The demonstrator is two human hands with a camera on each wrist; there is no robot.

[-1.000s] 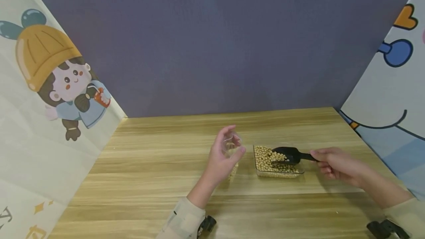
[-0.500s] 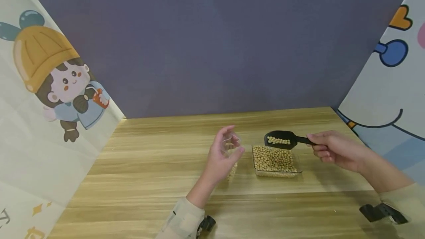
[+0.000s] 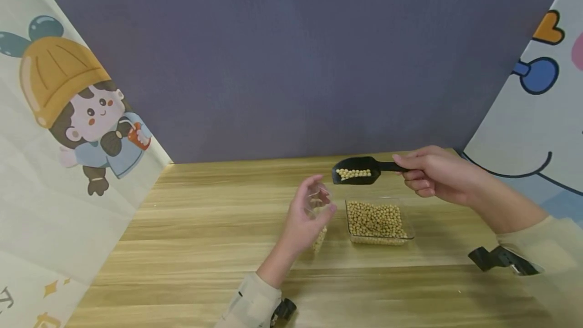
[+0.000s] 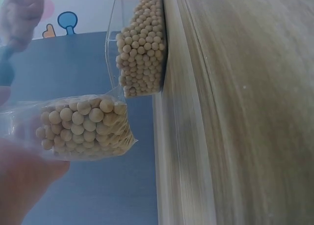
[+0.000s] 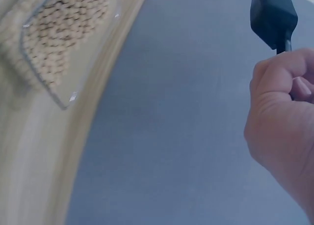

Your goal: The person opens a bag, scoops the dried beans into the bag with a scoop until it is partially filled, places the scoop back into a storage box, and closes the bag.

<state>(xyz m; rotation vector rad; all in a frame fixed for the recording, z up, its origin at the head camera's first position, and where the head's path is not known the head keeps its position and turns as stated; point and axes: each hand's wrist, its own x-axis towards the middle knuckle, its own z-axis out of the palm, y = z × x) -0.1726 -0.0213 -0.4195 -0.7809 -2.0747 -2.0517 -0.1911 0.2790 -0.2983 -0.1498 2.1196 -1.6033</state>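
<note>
1. Black and smooth, the scoop (image 3: 373,167) juts leftward from the right hand (image 3: 432,173), whose thumb and fingers pinch its handle tightly; the shovel-shaped blade bears a small load of beans (image 3: 354,173)
2. Clear film forms the bag (image 4: 29,107), held in the left hand (image 3: 302,216), thumb and fingers curved widely about its mouth; the bag hangs below that grip, thin, creased and pointed at a lower corner
3. Partway along, I judge: the bag already contains beans in its lower end, and the scoop is loaded
4. Left over, as far as shown: the scoop's load is not yet tipped out, its tip standing near the left hand's grip, beyond and to the right; the bare film above the bagged beans suggests spare room
5. Rigid and transparent, the rectangular box (image 3: 407,216) sits lower than the right hand's grip and just right of the left's, with a pebbly bed of round, pale yellow beans
6. Streaked wood grain marks the table (image 3: 218,247) beneath both grips
</note>
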